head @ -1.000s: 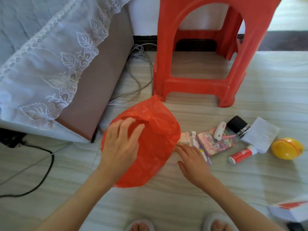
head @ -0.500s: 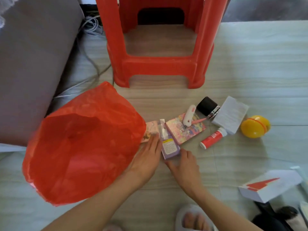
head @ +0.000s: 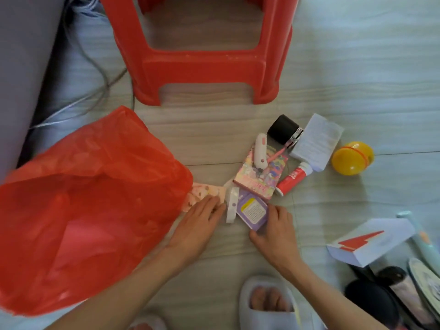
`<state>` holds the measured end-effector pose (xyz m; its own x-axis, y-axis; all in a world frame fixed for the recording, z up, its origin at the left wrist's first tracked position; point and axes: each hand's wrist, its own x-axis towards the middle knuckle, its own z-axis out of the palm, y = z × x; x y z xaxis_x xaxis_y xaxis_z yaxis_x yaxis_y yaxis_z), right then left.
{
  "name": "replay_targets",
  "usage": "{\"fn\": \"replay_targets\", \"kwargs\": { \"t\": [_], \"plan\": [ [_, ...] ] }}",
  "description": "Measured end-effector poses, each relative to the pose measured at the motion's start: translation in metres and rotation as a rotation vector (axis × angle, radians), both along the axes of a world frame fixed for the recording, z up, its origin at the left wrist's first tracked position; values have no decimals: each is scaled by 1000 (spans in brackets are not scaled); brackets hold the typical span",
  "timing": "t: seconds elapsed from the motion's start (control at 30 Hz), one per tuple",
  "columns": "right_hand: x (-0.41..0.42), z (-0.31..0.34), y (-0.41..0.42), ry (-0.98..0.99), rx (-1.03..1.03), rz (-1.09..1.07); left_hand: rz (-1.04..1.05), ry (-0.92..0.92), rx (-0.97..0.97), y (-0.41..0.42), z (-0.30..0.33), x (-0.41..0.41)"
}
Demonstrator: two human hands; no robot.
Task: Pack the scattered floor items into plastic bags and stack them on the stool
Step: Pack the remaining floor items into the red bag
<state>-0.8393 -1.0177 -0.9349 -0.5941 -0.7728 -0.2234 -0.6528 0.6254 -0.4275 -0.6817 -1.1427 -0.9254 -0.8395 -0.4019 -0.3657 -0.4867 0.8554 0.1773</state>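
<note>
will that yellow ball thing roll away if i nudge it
Probably: the yellow ball is rounded and lies free on smooth floor, touching nothing. It looks like hard plastic, so likely stiff and light. Its red band may make it wobble.

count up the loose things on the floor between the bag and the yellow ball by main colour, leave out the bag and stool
Pink: 2, the cartoon card and the patterned booklet
Purple: 1, the packet held by the right hand
White: 3, the strip, the small cutter, the folded leaflet
Black: 1, the jar
Red: 1, the tube
Total: 8
</note>
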Motion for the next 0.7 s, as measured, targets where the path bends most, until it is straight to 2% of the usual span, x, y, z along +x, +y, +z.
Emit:
{"fn": "replay_targets", "kwargs": {
  "t": [0.1, 0.23, 0.33, 0.4, 0.5, 0.63, 0.7],
  "plan": [
    [1, 2, 12, -37, -32, -33, 18, -14, -49, -10, -3, -8],
    [1, 14, 22, -49, -19, -34, 56, -121, 55, -8, 9, -18],
    [-2, 28, 31, -57, -26, 5, 53, 68, -39, 8, 14, -11],
    [-2, 34, 35, -88, -33, 12, 74, 116, -58, 13, 12, -4],
    [0, 41, 38, -145, -108, -22, 99, 157, 23, 21, 5, 12],
    [11, 47, 37, -246, -253, -63, 371, 316, 150, 37, 31, 35],
    [22, 49, 34, -301, -281, -29, 442, 371, 116, 42, 50, 52]
  ]
}}
